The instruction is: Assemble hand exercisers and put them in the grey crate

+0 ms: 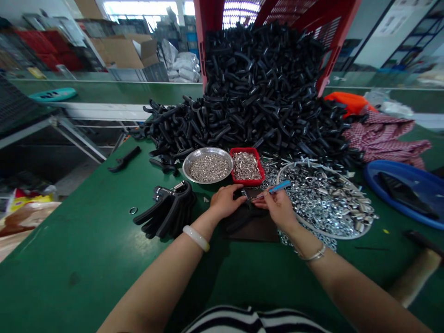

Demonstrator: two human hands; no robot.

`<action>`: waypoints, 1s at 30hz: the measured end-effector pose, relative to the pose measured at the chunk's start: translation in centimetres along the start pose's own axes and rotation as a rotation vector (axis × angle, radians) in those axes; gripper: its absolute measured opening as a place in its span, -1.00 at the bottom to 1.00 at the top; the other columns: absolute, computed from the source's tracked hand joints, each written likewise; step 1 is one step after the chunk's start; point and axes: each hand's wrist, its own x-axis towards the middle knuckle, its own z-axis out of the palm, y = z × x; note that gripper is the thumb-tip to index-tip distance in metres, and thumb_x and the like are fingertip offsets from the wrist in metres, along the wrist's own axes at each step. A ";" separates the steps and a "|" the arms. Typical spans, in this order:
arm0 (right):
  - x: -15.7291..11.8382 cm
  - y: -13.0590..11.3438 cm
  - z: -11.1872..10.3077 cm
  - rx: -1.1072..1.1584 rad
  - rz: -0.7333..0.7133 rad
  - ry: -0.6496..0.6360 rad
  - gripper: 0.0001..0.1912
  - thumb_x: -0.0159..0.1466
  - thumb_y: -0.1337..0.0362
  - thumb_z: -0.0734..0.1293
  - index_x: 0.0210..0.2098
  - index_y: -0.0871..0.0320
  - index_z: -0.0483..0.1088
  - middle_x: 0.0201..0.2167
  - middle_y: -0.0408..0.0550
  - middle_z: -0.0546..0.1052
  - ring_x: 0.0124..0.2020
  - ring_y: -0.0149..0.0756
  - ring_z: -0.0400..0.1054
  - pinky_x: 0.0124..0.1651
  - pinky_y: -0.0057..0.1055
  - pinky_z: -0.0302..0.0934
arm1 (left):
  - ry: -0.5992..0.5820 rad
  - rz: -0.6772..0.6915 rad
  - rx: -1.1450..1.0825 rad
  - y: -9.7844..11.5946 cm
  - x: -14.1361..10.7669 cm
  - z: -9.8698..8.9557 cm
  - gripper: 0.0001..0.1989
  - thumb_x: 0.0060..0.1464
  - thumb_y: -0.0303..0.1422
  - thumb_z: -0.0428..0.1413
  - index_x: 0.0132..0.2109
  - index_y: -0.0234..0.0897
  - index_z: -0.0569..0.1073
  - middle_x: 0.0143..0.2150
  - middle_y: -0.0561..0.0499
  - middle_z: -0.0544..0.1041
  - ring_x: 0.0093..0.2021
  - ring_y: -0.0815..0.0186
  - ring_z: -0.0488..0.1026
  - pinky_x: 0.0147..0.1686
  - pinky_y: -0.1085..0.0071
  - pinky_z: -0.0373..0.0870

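Note:
Fingers closed, my left hand (pixel 226 202) pinches the metal fitting at the top of a black plastic handle part (pixel 241 217). This part lies on a dark flat pad (pixel 258 229) on the bench. My right hand (pixel 280 210) grips a slim blue-ended tool (pixel 280 186), its thin end pointing at the fitting; the tip is too small to make out. Left of my left hand stands a stack of black spring clamps (pixel 169 210) with metal springs. Just beyond my hands are a metal bowl of small metal pieces (pixel 185 173) and a red tray of pins (pixel 231 178).
A large heap of black handle parts (pixel 243 115) spills from a red crate (pixel 201 46). At right are a wide tray of nuts and metal sleeves (pixel 322 203), a blue plate (pixel 416 215) and a hammer (pixel 418 273). A loose ring (pixel 133 210) and single handle (pixel 125 159) lie left.

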 end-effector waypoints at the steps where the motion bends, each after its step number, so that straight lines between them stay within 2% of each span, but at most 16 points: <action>1: 0.1 -0.2 0.0 0.032 0.058 -0.035 -0.66 0.10 0.05 0.29 -0.31 0.10 0.10 -0.47 -0.17 0.43 -0.45 -0.31 0.45 -0.38 -0.34 0.40 | 0.000 0.006 0.004 0.0 0.1 0.0 -0.53 -0.01 -0.11 0.07 0.07 -0.04 0.33 -0.10 0.02 0.48 -0.10 0.22 0.38 -0.14 0.38 0.30; 5: -0.1 -0.9 0.2 0.024 0.216 -0.269 -0.67 0.09 0.08 0.31 -0.33 0.14 0.14 -0.53 -0.18 0.44 -0.50 -0.37 0.44 -0.47 -0.48 0.36 | -0.019 0.030 -0.002 -0.4 0.3 0.2 -0.54 -0.02 -0.11 0.07 0.06 -0.03 0.34 -0.12 0.04 0.49 -0.12 0.23 0.39 -0.19 0.39 0.32; 6: -0.3 -0.9 0.2 0.024 0.210 -0.268 -0.67 0.09 0.08 0.31 -0.32 0.14 0.14 -0.52 -0.18 0.44 -0.50 -0.38 0.44 -0.47 -0.49 0.36 | -0.023 0.035 -0.007 -0.5 0.3 0.2 -0.53 -0.03 -0.10 0.06 0.06 -0.03 0.34 -0.12 0.04 0.49 -0.13 0.24 0.39 -0.19 0.39 0.32; 10: -0.7 -0.3 0.3 0.067 0.067 -0.034 -0.62 0.09 0.03 0.30 -0.28 0.13 0.11 -0.44 -0.18 0.42 -0.42 -0.34 0.44 -0.51 -0.45 0.38 | -0.016 0.046 -0.028 -0.6 0.3 0.2 -0.53 -0.01 -0.10 0.05 0.07 -0.05 0.33 -0.08 0.03 0.47 -0.13 0.25 0.40 -0.19 0.40 0.32; 12: -0.8 -0.1 0.1 0.023 -0.003 0.017 -0.62 0.10 0.01 0.28 -0.27 0.13 0.11 -0.41 -0.15 0.40 -0.39 -0.31 0.44 -0.51 -0.42 0.40 | -0.016 0.051 -0.035 -0.6 0.2 0.1 -0.53 -0.01 -0.10 0.05 0.07 -0.06 0.34 -0.08 0.03 0.47 -0.13 0.25 0.40 -0.18 0.39 0.33; 16: -1.2 -0.4 -0.3 -0.156 -0.117 -0.024 -0.64 0.14 0.01 0.25 -0.26 0.14 0.14 -0.38 -0.09 0.39 -0.37 -0.27 0.43 -0.49 -0.36 0.41 | -0.022 0.035 -0.044 -0.5 0.3 0.1 -0.53 -0.02 -0.10 0.06 0.07 -0.06 0.34 -0.07 0.03 0.47 -0.14 0.26 0.40 -0.18 0.40 0.33; 21: -1.4 -0.9 -0.5 -0.331 -0.185 -0.079 -0.72 0.19 0.06 0.19 -0.27 0.14 0.16 -0.36 -0.02 0.39 -0.39 -0.24 0.43 -0.51 -0.34 0.40 | -0.023 0.024 -0.051 -0.5 0.2 0.0 -0.53 -0.03 -0.10 0.07 0.06 -0.05 0.34 -0.07 0.04 0.47 -0.13 0.25 0.40 -0.19 0.40 0.33; 23: -1.5 -1.1 -0.2 -0.472 -0.259 -0.072 -0.78 0.21 0.12 0.17 -0.27 0.14 0.17 -0.36 0.01 0.41 -0.37 -0.20 0.42 -0.44 -0.29 0.39 | -0.030 0.008 -0.050 -0.4 0.1 -0.1 -0.52 -0.03 -0.11 0.08 0.06 -0.05 0.34 -0.08 0.04 0.47 -0.13 0.25 0.40 -0.19 0.41 0.33; 27: -1.9 -1.7 0.9 -0.801 -0.503 -0.098 -0.84 0.17 0.21 0.15 -0.32 0.16 0.24 -0.35 0.13 0.43 -0.27 -0.06 0.39 -0.21 -0.09 0.31 | -0.030 -0.009 -0.050 -0.2 0.0 -0.1 -0.51 -0.04 -0.08 0.08 0.07 -0.04 0.34 -0.10 0.04 0.48 -0.12 0.25 0.40 -0.18 0.41 0.32; 28: -1.9 -1.7 1.1 -0.797 -0.516 -0.099 -0.84 0.17 0.21 0.14 -0.33 0.16 0.24 -0.36 0.14 0.43 -0.27 -0.06 0.39 -0.20 -0.07 0.31 | -0.025 -0.009 -0.048 -0.2 0.0 -0.1 -0.51 -0.04 -0.08 0.08 0.07 -0.05 0.34 -0.10 0.03 0.48 -0.12 0.24 0.40 -0.17 0.41 0.32; 30: -1.9 -1.6 1.2 -0.661 -0.427 -0.069 -0.83 0.19 0.18 0.14 -0.31 0.15 0.21 -0.41 0.07 0.43 -0.35 -0.12 0.41 -0.28 -0.14 0.35 | -0.017 0.000 -0.042 -0.3 0.1 -0.1 -0.52 -0.03 -0.08 0.07 0.06 -0.04 0.35 -0.10 0.03 0.48 -0.12 0.24 0.40 -0.18 0.40 0.32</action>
